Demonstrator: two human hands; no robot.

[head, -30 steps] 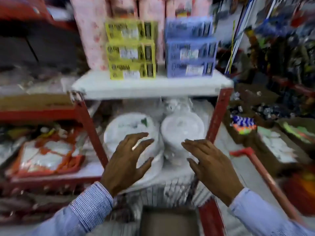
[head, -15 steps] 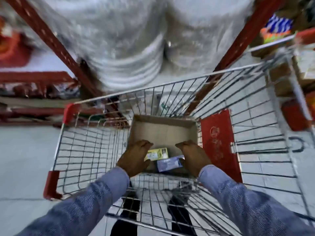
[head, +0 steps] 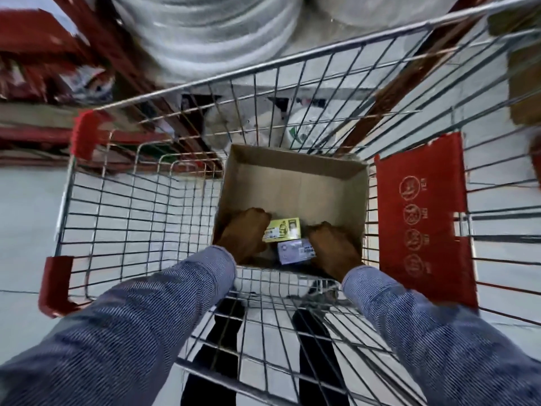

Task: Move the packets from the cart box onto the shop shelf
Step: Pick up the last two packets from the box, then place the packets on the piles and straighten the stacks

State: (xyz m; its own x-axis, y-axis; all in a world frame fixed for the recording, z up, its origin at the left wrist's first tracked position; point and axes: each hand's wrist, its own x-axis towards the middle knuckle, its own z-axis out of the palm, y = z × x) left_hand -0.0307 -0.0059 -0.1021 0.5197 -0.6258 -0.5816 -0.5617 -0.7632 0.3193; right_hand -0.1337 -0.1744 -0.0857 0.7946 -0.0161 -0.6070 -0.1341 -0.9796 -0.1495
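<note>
An open cardboard box (head: 295, 186) stands inside a wire shopping cart (head: 140, 212). Both my hands reach down into its near end. My left hand (head: 244, 234) is curled around the left end of a yellow packet (head: 282, 229). My right hand (head: 332, 247) is curled around the right end of a pale purple packet (head: 295, 251), which lies just below the yellow one. The fingertips of both hands are hidden behind the packets. The far part of the box floor is bare cardboard.
A red metal shelf frame (head: 123, 63) stands beyond the cart, with wrapped stacks of white plates (head: 205, 33) on it. A red plastic panel (head: 421, 212) hangs on the cart's right side. Red corner bumpers (head: 55, 285) mark the cart's left edge. Grey floor lies on both sides.
A second ago my hands were open near the plate stacks on the shelf. My view dropped to the cart; both hands went into the box and closed on the two packets.
</note>
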